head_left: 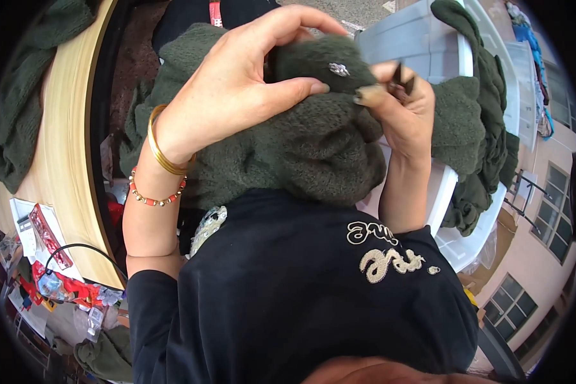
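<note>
A fuzzy dark green knit garment [262, 147] lies bunched across my lap, with one part lifted up between my hands. My left hand [249, 83] grips that raised fold, thumb in front and fingers curled behind it. A small silvery, shiny ornament [339, 69] shows on the lifted knit. My right hand [406, 115] is closed at the fold's right edge, its thumb and fingertips against the knit. Dark pointed blades, like those of thread snips [401, 78], stick up from among the right fingers; the rest of them is hidden in the hand.
To the right stands a pale plastic bin [451, 198] with more dark green knit garments [486, 128] hanging over its rim. A light wooden table [70, 115] is at my left, with another green knit [25, 96] on it. Below it are bags and clutter [64, 281].
</note>
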Tool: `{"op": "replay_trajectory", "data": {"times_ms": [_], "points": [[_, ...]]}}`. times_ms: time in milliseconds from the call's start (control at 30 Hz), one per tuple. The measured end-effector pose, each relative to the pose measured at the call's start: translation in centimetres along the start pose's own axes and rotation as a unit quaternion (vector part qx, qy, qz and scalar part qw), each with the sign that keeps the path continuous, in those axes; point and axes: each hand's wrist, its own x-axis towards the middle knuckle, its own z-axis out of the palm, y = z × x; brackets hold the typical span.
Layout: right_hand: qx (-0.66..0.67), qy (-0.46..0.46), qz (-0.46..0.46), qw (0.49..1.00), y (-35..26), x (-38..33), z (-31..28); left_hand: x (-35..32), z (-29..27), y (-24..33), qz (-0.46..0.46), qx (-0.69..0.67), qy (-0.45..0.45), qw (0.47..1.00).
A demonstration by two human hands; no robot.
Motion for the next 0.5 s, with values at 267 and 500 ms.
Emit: {"op": "replay_trajectory", "data": {"times_ms": [267, 500], "points": [[0.096, 0.102, -0.157, 0.978, -0.7, -1.3, -3.7, 0.2, -1.0, -5.0, 0.111, 0.203, -0.011, 0.973], [0.031, 0.117, -0.131, 0.984, 0.0, -1.7, -5.2, -1.1, -2.7, -2.1, 0.01, -0.317, -0.031, 0.948]]}}
